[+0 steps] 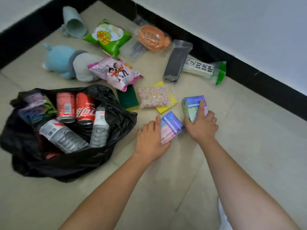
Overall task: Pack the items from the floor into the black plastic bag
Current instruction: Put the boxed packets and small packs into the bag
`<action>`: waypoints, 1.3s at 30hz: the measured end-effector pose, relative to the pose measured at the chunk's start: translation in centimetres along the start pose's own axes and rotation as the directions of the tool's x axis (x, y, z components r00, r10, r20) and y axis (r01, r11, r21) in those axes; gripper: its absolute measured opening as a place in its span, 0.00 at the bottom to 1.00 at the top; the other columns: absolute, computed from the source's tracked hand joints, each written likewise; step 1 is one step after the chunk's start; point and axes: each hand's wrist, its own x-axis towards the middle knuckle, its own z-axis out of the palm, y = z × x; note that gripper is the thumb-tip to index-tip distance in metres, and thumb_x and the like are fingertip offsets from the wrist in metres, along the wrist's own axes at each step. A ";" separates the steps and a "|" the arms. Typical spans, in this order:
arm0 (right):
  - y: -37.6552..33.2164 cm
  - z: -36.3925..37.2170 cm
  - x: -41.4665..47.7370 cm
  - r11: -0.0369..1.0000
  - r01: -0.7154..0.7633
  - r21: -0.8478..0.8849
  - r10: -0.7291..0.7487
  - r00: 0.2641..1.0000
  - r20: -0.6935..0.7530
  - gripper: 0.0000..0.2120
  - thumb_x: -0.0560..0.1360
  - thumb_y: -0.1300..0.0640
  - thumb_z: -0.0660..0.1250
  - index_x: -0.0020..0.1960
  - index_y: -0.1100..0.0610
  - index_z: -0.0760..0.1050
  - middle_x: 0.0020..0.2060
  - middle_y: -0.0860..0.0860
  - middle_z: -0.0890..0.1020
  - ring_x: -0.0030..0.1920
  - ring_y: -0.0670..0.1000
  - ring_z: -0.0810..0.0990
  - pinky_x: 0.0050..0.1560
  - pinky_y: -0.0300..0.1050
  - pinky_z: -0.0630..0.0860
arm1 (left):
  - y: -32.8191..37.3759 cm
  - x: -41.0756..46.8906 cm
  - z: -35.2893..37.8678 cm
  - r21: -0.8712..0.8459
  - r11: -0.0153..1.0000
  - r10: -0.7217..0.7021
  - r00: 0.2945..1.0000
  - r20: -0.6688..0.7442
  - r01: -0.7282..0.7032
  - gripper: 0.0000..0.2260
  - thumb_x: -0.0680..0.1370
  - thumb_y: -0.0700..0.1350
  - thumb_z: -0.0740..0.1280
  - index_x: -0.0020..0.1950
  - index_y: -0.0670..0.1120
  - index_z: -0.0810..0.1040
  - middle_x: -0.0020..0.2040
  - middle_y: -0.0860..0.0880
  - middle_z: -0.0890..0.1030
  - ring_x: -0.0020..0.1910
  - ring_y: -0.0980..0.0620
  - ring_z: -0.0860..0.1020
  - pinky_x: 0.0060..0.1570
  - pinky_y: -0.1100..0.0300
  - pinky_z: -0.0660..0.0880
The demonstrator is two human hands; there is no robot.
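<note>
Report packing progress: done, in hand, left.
Done: two red cans, two water bottles and a clear packet lie in the black plastic bag. In hand: left hand grips the nearer blue pack, right hand the farther blue pack. Left: plush toy, green snack bag, pink snack bag, cup, sponges, glitter pouch and wrapped packs.

1. You get bright, soft, even light over the floor [249, 155], with only faint shadows.
2. Purple-blue glare flashes off the near packet [170, 126] and the far packet [193, 105], and dull highlights sit on the black plastic bag [66, 168].
3. Your whole view is slightly soft, and the small print blurs.
4. The wide lens bows the skirting board [249, 76] towards the edges.
</note>
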 end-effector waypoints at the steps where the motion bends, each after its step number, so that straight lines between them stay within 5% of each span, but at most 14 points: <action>1: -0.5 0.1 -0.1 1.000 -0.002 0.025 0.001 1.000 0.032 0.44 0.74 0.39 0.65 0.81 0.43 0.43 0.70 0.62 0.63 0.68 0.64 0.65 0.67 0.60 0.64 | -0.1 -0.1 -0.3 -0.044 0.999 -0.011 1.000 0.001 0.011 0.44 0.71 0.67 0.64 0.79 0.45 0.54 0.66 0.45 0.72 0.62 0.43 0.72 0.58 0.49 0.70; 3: -1.6 -0.3 0.2 0.978 -0.055 0.203 0.038 0.996 0.085 0.44 0.72 0.40 0.68 0.80 0.41 0.46 0.70 0.61 0.66 0.68 0.64 0.68 0.68 0.58 0.65 | -0.1 -0.4 -1.8 -0.163 0.985 -0.072 0.996 -0.046 0.064 0.42 0.69 0.66 0.66 0.77 0.47 0.58 0.63 0.46 0.74 0.61 0.43 0.75 0.57 0.50 0.72; 6: -3.5 -1.7 0.9 0.802 -0.124 0.585 0.076 0.991 0.107 0.44 0.67 0.38 0.69 0.79 0.42 0.56 0.69 0.57 0.74 0.67 0.59 0.74 0.69 0.52 0.69 | -0.1 -1.0 -6.2 -0.337 0.936 -0.182 0.961 -0.210 0.103 0.41 0.66 0.72 0.66 0.73 0.52 0.64 0.61 0.49 0.78 0.59 0.46 0.77 0.55 0.53 0.74; 11: -9.2 -4.3 0.7 0.637 -0.025 0.771 0.052 0.999 -0.011 0.47 0.61 0.35 0.69 0.77 0.45 0.62 0.68 0.46 0.76 0.67 0.51 0.75 0.71 0.50 0.69 | -3.6 -0.6 -15.1 -0.524 0.851 -0.323 0.829 -0.456 0.043 0.42 0.64 0.72 0.67 0.73 0.54 0.64 0.65 0.51 0.77 0.62 0.50 0.76 0.58 0.55 0.73; 15: -15.3 -4.8 -1.3 0.489 0.007 0.872 -0.076 0.997 0.035 0.47 0.62 0.34 0.71 0.77 0.47 0.62 0.72 0.45 0.72 0.70 0.47 0.72 0.73 0.50 0.67 | -9.5 -1.2 -18.4 -0.549 0.810 -0.506 0.719 -0.476 0.207 0.38 0.64 0.72 0.69 0.69 0.56 0.67 0.59 0.54 0.78 0.55 0.51 0.77 0.50 0.56 0.75; 21: -21.9 -2.2 -6.3 0.469 0.080 0.880 -0.334 0.938 0.093 0.38 0.66 0.36 0.72 0.73 0.46 0.67 0.67 0.46 0.76 0.66 0.48 0.76 0.70 0.53 0.71 | -17.3 -5.7 -15.4 -0.475 0.732 -0.670 0.645 -0.368 0.489 0.41 0.66 0.70 0.70 0.73 0.53 0.64 0.63 0.49 0.76 0.59 0.46 0.77 0.55 0.51 0.74; 25: -24.5 -0.5 -9.0 0.491 0.132 0.861 -0.436 0.893 0.111 0.42 0.65 0.33 0.72 0.75 0.46 0.66 0.68 0.43 0.76 0.68 0.46 0.74 0.71 0.51 0.69 | -19.6 -8.1 -12.2 -0.404 0.655 -0.754 0.594 -0.281 0.639 0.41 0.69 0.71 0.67 0.74 0.49 0.63 0.64 0.42 0.72 0.62 0.40 0.74 0.55 0.49 0.73; 29: -25.5 0.3 -11.3 0.583 0.257 0.771 -0.494 0.866 0.084 0.43 0.66 0.29 0.68 0.77 0.43 0.61 0.62 0.43 0.75 0.65 0.48 0.74 0.60 0.42 0.67 | -20.8 -9.4 -10.8 -0.429 0.639 -0.765 0.587 -0.266 0.639 0.31 0.75 0.68 0.59 0.71 0.50 0.68 0.63 0.42 0.72 0.60 0.38 0.75 0.53 0.50 0.72; 34: -25.2 2.6 -13.5 0.767 0.523 0.371 -0.627 0.735 0.260 0.39 0.75 0.28 0.56 0.80 0.44 0.52 0.70 0.57 0.66 0.69 0.60 0.69 0.66 0.54 0.68 | -21.2 -9.5 -10.6 -0.421 0.635 -0.768 0.591 -0.249 0.648 0.29 0.77 0.66 0.58 0.68 0.47 0.71 0.62 0.44 0.73 0.58 0.40 0.76 0.50 0.52 0.71; 39: -24.6 3.9 -14.5 0.689 0.666 0.284 -0.724 0.649 0.235 0.31 0.79 0.37 0.59 0.79 0.44 0.56 0.66 0.56 0.66 0.64 0.60 0.72 0.61 0.52 0.71 | -22.3 -9.1 -11.1 -0.447 0.624 -0.776 0.577 -0.257 0.641 0.23 0.77 0.64 0.60 0.60 0.47 0.74 0.57 0.46 0.74 0.51 0.44 0.77 0.42 0.56 0.67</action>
